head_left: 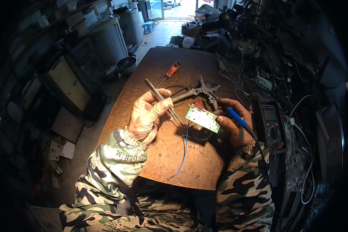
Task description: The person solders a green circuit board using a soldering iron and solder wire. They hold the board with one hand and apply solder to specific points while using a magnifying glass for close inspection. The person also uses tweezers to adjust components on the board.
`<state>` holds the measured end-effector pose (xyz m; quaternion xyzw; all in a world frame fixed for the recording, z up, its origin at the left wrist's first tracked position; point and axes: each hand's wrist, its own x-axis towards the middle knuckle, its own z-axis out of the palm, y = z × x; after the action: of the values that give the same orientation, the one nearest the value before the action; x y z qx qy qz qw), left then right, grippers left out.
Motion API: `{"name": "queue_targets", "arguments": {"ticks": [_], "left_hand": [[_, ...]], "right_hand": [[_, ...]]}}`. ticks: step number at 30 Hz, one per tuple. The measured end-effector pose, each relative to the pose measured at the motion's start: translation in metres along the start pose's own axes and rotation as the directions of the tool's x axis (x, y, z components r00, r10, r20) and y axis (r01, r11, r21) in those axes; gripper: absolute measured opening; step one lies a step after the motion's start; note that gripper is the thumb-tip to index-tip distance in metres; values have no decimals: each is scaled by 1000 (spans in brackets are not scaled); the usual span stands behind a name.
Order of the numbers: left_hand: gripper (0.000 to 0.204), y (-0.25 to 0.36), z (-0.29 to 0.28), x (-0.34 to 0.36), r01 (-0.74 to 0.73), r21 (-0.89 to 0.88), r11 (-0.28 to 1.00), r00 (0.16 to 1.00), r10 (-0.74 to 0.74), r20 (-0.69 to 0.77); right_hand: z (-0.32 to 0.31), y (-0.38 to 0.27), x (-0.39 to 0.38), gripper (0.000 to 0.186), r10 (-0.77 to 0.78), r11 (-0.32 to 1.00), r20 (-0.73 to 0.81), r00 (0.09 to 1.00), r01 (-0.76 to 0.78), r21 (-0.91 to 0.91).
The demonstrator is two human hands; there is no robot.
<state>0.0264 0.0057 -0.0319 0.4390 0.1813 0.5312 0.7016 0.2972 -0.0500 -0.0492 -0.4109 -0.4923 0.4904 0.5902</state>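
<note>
My left hand (147,116) is closed around metal tweezers (153,89), pinched between thumb and fingers, their lower end slanting down toward the table. In my right hand (237,129) is a small green-edged circuit board (203,118), gripped by its right end and tilted over the table. The same hand also holds a blue-handled soldering iron (236,116), its dark cord running back over the wrist; the tip cannot be made out. A blue wire (186,149) hangs from the board's left end down to the tabletop. Just under the board sits a small round container (199,132).
Pliers (203,91) and other tools lie beyond the board on the brown table (143,170). An orange-handled screwdriver (173,70) rests farther back. To the right, a multimeter (272,123) stands beside tangled cables. A dark pan (126,65) is off the table's left edge.
</note>
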Motion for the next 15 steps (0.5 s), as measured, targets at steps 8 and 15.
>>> {"name": "queue_targets", "arguments": {"ticks": [8, 15], "left_hand": [[24, 3, 6, -2, -24, 182, 983, 991, 48, -124], [21, -1, 2, -6, -288, 543, 789, 956, 271, 113]], "right_hand": [[4, -7, -1, 53, 84, 996, 78, 993, -87, 27], [3, 2, 1, 53, 102, 972, 117, 988, -124, 202]]}}
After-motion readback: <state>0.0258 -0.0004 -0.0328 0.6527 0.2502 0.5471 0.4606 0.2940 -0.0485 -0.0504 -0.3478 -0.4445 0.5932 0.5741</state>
